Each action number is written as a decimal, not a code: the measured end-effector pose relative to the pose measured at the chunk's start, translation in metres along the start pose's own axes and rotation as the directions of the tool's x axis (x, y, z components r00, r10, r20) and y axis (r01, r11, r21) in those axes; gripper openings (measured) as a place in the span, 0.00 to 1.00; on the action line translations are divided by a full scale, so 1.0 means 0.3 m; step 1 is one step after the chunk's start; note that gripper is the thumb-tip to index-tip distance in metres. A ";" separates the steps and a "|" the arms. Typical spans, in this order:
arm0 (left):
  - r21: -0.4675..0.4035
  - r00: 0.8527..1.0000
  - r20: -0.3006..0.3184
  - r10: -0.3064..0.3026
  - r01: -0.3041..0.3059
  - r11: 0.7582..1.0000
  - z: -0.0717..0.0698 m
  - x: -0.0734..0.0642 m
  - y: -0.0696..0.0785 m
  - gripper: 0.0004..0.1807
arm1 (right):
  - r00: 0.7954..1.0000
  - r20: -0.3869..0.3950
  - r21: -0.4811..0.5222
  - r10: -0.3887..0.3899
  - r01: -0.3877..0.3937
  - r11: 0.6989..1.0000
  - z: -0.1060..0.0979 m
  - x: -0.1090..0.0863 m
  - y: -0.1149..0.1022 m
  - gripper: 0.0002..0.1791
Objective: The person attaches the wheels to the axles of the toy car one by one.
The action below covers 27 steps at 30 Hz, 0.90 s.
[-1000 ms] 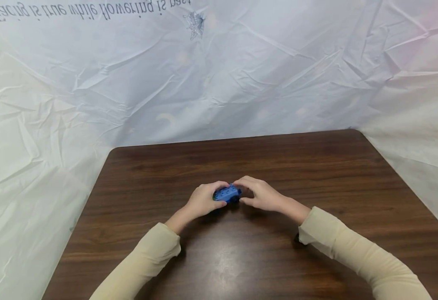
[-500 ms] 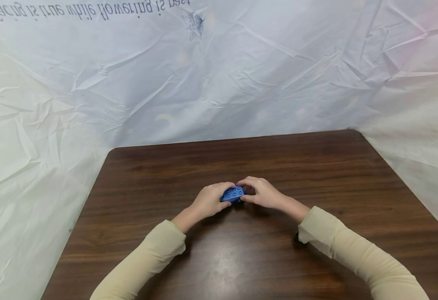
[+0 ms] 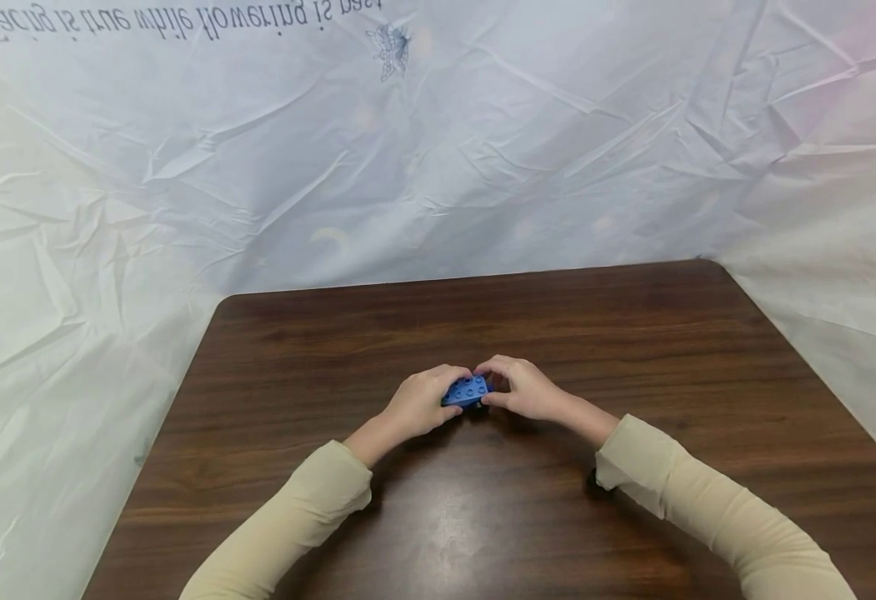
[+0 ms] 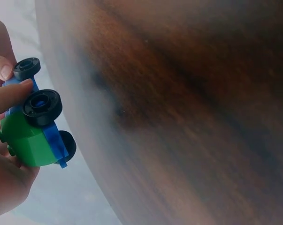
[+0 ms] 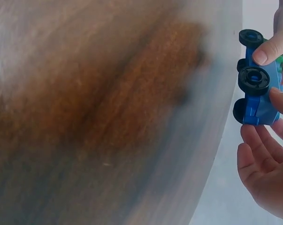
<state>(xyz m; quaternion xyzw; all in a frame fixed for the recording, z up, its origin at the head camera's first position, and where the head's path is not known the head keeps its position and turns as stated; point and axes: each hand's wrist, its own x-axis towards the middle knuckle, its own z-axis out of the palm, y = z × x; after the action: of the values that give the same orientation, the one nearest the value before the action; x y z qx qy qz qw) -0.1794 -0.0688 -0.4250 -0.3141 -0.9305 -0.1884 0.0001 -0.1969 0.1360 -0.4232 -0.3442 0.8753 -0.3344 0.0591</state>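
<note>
Between the two hands is a toy car with black wheels (image 5: pixel 254 80), built of blocks on a blue wheeled base (image 4: pixel 55 140). A rounded green block (image 4: pixel 26 140) and a studded blue brick (image 3: pixel 468 389) sit on it. My left hand (image 3: pixel 422 402) grips the car from the left, thumb on the near side and fingers on the far side. My right hand (image 3: pixel 525 389) pinches the right end of the blue brick between thumb and fingers. In the head view the green block is hidden by the left hand.
Hands and car are over the middle of a dark brown wooden table (image 3: pixel 377 333). White wrinkled sheeting (image 3: pixel 483 167) with printed lettering stands behind the table and along both sides. A small dark object (image 3: pixel 599 482) shows below the right cuff.
My left hand has shifted slightly right with the toy car, and the car has turned. The right thumb, apart from the blue part a second ago, now touches the blue brick.
</note>
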 end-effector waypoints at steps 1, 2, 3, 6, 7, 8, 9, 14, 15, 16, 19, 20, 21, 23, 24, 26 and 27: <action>0.003 1.000 0.001 0.000 0.000 1.000 0.001 0.000 0.000 0.28 | 1.000 -0.004 -0.006 0.003 -0.003 1.000 0.003 -0.001 0.002 0.18; 0.004 1.000 0.000 0.000 0.000 1.000 0.001 -0.001 0.000 0.28 | 1.000 -0.008 -0.009 0.001 -0.001 1.000 0.004 -0.002 0.001 0.18; 0.006 1.000 0.000 0.000 0.000 1.000 0.002 -0.001 -0.001 0.28 | 1.000 -0.012 -0.014 0.002 -0.002 1.000 0.007 -0.003 0.002 0.19; 0.009 1.000 -0.009 0.001 -0.001 1.000 0.002 -0.002 -0.002 0.27 | 0.999 -0.034 -0.033 -0.002 0.001 0.999 0.013 -0.006 0.003 0.18; 0.010 1.000 -0.014 0.002 -0.002 1.000 0.002 -0.003 -0.002 0.27 | 0.999 -0.043 -0.035 -0.005 0.003 0.999 0.015 -0.007 0.003 0.18; 0.008 1.000 -0.021 0.003 -0.003 1.000 0.001 -0.003 -0.002 0.27 | 0.999 -0.051 -0.036 -0.006 0.005 0.999 0.016 -0.007 0.001 0.18; 0.008 1.000 -0.028 0.005 -0.005 1.000 0.001 -0.004 -0.003 0.27 | 0.998 -0.060 -0.038 -0.006 0.004 0.999 0.018 -0.008 0.001 0.18; 0.003 0.997 -0.072 0.018 -0.018 1.000 0.000 -0.008 -0.011 0.26 | 0.995 -0.102 -0.036 -0.011 0.008 0.999 0.024 -0.012 -0.006 0.19; 0.002 0.996 -0.082 0.020 -0.019 1.000 0.000 -0.010 -0.014 0.26 | 0.994 -0.112 -0.040 -0.013 0.009 0.999 0.025 -0.013 -0.005 0.19; 0.001 0.995 -0.094 0.021 -0.021 1.000 0.000 -0.012 -0.018 0.26 | 0.992 -0.123 -0.045 -0.015 0.009 0.999 0.026 -0.013 -0.004 0.19; -0.008 0.991 -0.131 0.024 -0.025 1.000 0.001 -0.019 -0.031 0.25 | 0.988 -0.154 -0.056 -0.014 0.006 0.998 0.028 -0.016 0.005 0.19; -0.012 0.989 -0.146 0.021 -0.023 1.000 0.002 -0.022 -0.035 0.25 | 0.986 -0.164 -0.056 -0.010 0.001 0.998 0.028 -0.016 0.009 0.19; -0.014 0.987 -0.160 0.017 -0.019 1.000 0.003 -0.024 -0.040 0.25 | 0.985 -0.172 -0.057 -0.006 -0.004 0.998 0.027 -0.017 0.013 0.19; -0.024 0.982 -0.188 0.004 -0.008 1.000 0.005 -0.029 -0.049 0.26 | 0.982 -0.188 -0.053 0.005 -0.015 0.998 0.025 -0.017 0.021 0.18; -0.031 0.980 -0.200 -0.005 -0.001 1.000 0.005 -0.030 -0.053 0.26 | 0.980 -0.198 -0.051 0.010 -0.021 0.998 0.023 -0.018 0.024 0.18; -0.044 0.976 -0.217 -0.023 0.014 0.999 0.005 -0.032 -0.061 0.27 | 0.977 -0.214 -0.050 0.017 -0.028 0.998 0.018 -0.018 0.029 0.18; -0.051 0.974 -0.225 -0.031 0.020 0.999 0.005 -0.032 -0.065 0.27 | 0.975 -0.222 -0.052 0.019 -0.031 0.998 0.015 -0.019 0.031 0.18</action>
<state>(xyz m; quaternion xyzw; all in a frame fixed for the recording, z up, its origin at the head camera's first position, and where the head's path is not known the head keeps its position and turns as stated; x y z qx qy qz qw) -0.1830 -0.0882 -0.4344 -0.2785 -0.9237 -0.2452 0.0957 -0.1962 0.1421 -0.4333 -0.2953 0.8896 -0.3455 -0.0444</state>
